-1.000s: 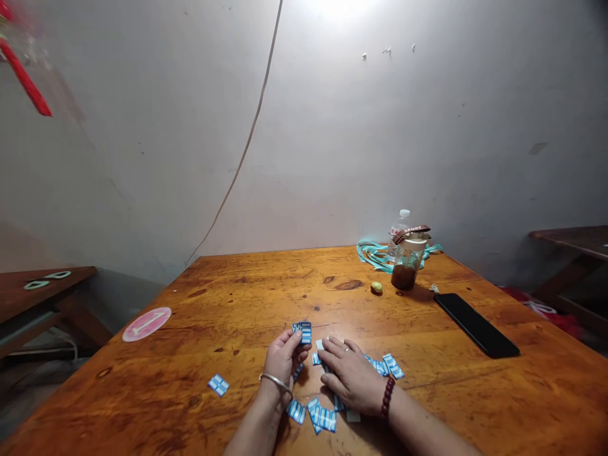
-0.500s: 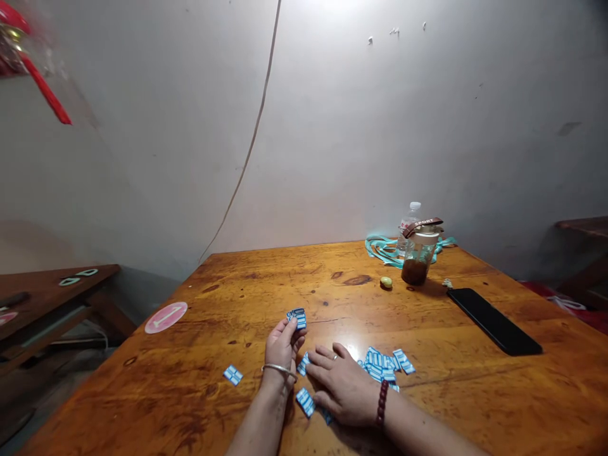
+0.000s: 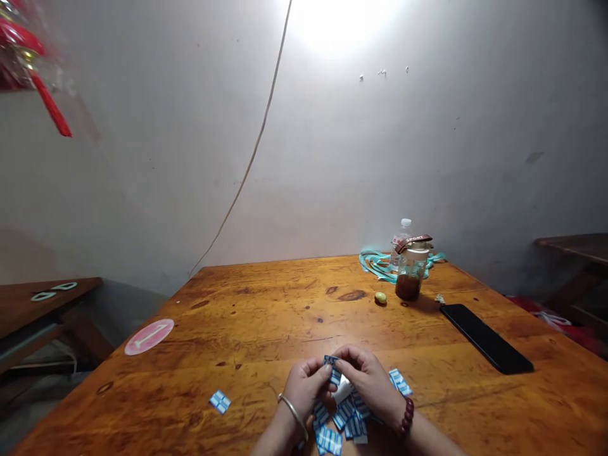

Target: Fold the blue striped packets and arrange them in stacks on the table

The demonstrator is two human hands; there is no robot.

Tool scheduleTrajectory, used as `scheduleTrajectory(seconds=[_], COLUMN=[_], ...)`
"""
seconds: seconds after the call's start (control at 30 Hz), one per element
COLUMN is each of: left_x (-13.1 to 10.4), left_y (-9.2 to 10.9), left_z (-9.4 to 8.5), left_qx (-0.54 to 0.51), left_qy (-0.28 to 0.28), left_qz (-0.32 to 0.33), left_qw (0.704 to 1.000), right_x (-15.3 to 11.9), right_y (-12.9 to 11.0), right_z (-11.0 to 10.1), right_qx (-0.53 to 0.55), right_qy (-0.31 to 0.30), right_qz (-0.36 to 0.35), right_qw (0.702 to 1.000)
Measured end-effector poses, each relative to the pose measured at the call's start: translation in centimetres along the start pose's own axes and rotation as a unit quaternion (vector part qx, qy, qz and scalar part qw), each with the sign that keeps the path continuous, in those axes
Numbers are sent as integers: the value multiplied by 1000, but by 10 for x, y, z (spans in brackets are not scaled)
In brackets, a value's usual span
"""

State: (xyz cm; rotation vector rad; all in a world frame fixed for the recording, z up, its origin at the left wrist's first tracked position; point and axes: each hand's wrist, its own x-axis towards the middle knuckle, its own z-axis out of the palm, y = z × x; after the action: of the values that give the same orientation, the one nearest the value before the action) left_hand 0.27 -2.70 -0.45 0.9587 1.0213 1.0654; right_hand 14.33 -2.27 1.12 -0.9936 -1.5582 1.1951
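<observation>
Small blue-and-white patterned cards (image 3: 331, 439) lie in a loose pile at the near edge of the wooden table, below and between my hands. My left hand (image 3: 310, 386), with a silver bangle at the wrist, pinches a few of these cards (image 3: 335, 373) between thumb and fingers. From the right, my right hand (image 3: 368, 380), wearing a dark red bead bracelet, grips the same cards at their upper edge. One card (image 3: 399, 382) lies just right of my right hand. Another single card (image 3: 220, 401) rests apart on the left.
A pink round sticker (image 3: 149, 336) is on the table's left side. At the right are a black phone (image 3: 486, 338), a brown-filled cup (image 3: 409, 278), a clear bottle (image 3: 401, 240), teal ribbon (image 3: 377, 263) and a small yellowish object (image 3: 380, 297). A wall stands behind the table (image 3: 266, 304).
My right hand has lifted off the loose cards and closed on those in my left hand. My left hand has moved right and nearer. The view has tilted up slightly.
</observation>
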Motion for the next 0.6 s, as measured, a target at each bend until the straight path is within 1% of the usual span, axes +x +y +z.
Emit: scheduleTrajectory(seconds=[0.1, 0.23, 0.33, 0.4, 0.5, 0.6], left_x=[-3, -4, -4, -5, -8, -12], left_y=[3, 6, 7, 8, 11, 13], left_z=[1, 2, 2, 2, 4, 6], left_qx=[29, 54, 54, 20, -80, -156], left_qy=[-25, -32, -36, -37, -44, -68], left_qz=[-7, -10, -13, -32, -73, -107], left_qw=[999, 998, 998, 999, 993, 980], right_x=[-1, -1, 0, 0, 1, 1], right_y=[0, 5, 7, 6, 2, 1], right_z=[1, 2, 1, 1, 0, 1], right_qx=[0, -6, -22, -34, -11, 71], right_qy=[-10, -5, 7, 27, 54, 30], right_qz=[4, 6, 2, -8, -19, -3], right_qw=[1000, 1000, 1000, 999, 998, 997])
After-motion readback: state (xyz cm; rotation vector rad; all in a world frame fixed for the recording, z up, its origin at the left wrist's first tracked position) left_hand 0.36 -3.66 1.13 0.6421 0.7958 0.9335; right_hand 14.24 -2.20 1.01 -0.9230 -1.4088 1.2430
